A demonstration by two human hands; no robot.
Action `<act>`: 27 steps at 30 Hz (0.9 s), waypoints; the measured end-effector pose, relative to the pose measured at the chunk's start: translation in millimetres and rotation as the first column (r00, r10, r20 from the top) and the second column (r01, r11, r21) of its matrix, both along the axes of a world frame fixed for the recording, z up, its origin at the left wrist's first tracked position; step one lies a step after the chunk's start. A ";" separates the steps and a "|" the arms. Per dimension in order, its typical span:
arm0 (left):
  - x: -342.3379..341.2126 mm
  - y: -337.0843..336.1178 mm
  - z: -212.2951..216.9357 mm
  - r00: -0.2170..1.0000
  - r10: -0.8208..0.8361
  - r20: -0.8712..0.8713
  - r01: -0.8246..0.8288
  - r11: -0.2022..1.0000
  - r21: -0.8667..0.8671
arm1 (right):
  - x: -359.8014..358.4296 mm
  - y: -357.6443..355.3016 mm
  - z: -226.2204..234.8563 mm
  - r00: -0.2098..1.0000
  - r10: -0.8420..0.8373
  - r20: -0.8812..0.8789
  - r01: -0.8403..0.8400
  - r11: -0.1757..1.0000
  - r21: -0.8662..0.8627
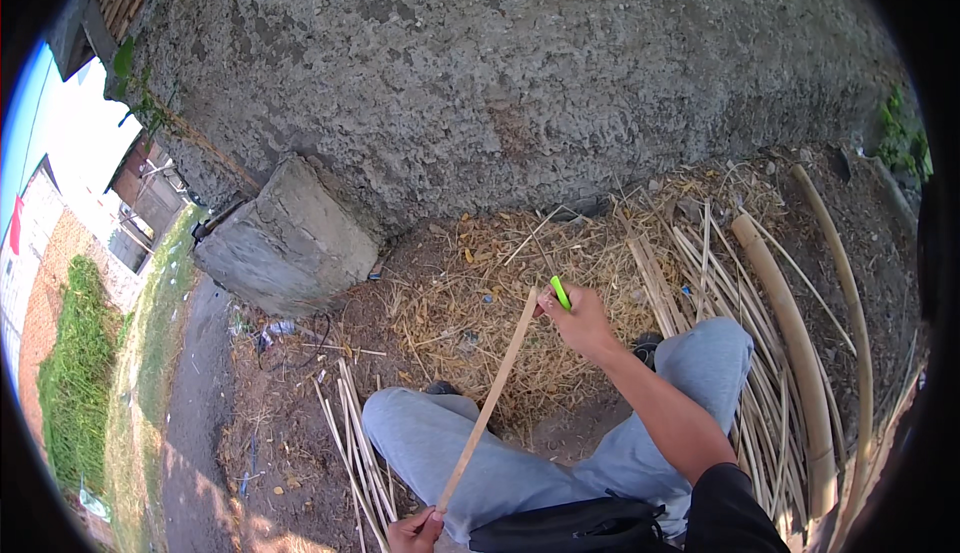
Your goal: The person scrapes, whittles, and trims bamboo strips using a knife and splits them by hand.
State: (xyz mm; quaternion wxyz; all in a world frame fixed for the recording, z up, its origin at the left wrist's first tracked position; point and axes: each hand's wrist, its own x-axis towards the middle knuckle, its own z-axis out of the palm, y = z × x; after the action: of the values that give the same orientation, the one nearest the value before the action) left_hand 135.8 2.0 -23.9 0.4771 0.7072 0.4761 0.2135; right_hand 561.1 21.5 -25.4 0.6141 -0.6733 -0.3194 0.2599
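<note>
My left hand (413, 533), low in the picture, is closed on the near end of a flat bamboo strip (490, 400). The strip slants up and to the right across my lap. At its far end my right hand (584, 327) grips a knife (560, 293) with a bright green handle, its thin dark blade pointing up and away. The fingertips of that hand also touch the strip's far end. Straw-like shavings (520, 363) cover the ground beneath.
Split bamboo sticks (778, 423) and a thick bamboo pole (790, 343) lie to my right. More thin sticks (355, 443) lie by my left knee. A rough wall (500, 83) rises ahead, with a concrete block (295, 238) at its foot. A path (200, 373) runs along the left.
</note>
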 end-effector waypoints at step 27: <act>-9.7 12.0 -19.6 0.987 0.097 -0.132 -0.033 0.905 0.424 | 43.0 -18.0 1.1 0.898 -0.330 0.292 0.358 0.933 -0.047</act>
State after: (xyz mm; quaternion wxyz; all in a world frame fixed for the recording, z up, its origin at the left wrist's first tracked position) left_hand 126.1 14.0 -43.5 0.2693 0.7909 0.4768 0.2731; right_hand 604.1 3.5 -24.4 0.5648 -0.7786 -0.2655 0.0653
